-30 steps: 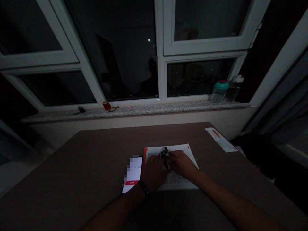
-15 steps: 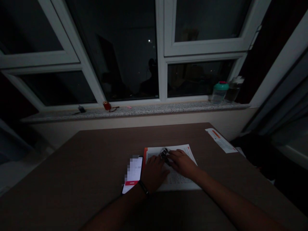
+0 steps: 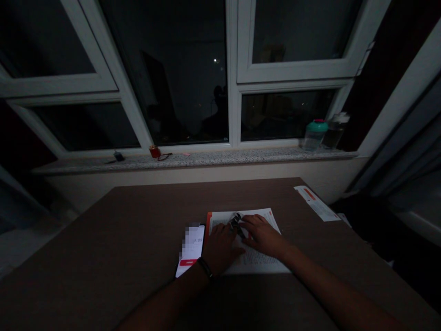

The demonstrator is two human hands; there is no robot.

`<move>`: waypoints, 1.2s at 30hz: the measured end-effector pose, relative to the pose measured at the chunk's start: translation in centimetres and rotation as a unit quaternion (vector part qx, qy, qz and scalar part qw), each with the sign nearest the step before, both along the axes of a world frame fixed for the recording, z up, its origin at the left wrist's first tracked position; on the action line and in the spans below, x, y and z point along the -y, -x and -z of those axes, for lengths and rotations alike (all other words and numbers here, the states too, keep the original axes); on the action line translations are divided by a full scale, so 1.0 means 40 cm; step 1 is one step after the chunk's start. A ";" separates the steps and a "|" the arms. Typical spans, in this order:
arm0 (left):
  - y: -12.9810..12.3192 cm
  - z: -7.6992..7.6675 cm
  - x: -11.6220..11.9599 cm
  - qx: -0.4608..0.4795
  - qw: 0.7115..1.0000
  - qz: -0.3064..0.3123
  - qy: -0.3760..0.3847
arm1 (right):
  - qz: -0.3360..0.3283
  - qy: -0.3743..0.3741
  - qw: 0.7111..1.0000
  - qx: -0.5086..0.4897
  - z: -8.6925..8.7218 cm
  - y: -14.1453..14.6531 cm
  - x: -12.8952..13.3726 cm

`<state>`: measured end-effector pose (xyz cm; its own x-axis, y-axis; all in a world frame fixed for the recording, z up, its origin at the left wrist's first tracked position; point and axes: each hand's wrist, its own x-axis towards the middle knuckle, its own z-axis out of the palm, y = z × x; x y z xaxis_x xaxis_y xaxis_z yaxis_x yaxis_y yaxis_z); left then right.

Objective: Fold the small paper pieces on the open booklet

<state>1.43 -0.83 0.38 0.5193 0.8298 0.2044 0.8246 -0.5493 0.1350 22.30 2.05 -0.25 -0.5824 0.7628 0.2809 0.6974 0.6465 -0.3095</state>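
A small dark metal object (image 3: 237, 224), too dim to name, lies tilted on a printed white sheet with a red edge (image 3: 257, 263). My left hand (image 3: 220, 248) rests on the sheet's left part, its fingers against the object. My right hand (image 3: 262, 236) lies on the sheet to the right, with its fingertips at the object. The hands partly hide the object, so any grip is unclear. A black band (image 3: 205, 268) circles my left wrist. A smartphone (image 3: 190, 250) with a lit screen lies just left of my left hand.
The sheet lies on a brown wooden table (image 3: 103, 239), with a printed paper slip (image 3: 316, 203) at its far right corner. Beyond the table runs a speckled stone windowsill (image 3: 193, 161) holding a green-lidded bottle (image 3: 314, 135), a clear bottle (image 3: 334, 132), and glasses (image 3: 164, 156).
The dark object has tipped from nearly upright to a slanted position between my hands. My right hand has shifted slightly, and the view has moved a little.
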 end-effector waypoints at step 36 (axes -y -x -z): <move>-0.010 0.001 0.008 0.029 0.998 -0.001 -0.051 | -0.008 -0.003 1.000 -0.022 0.032 -0.005 -0.029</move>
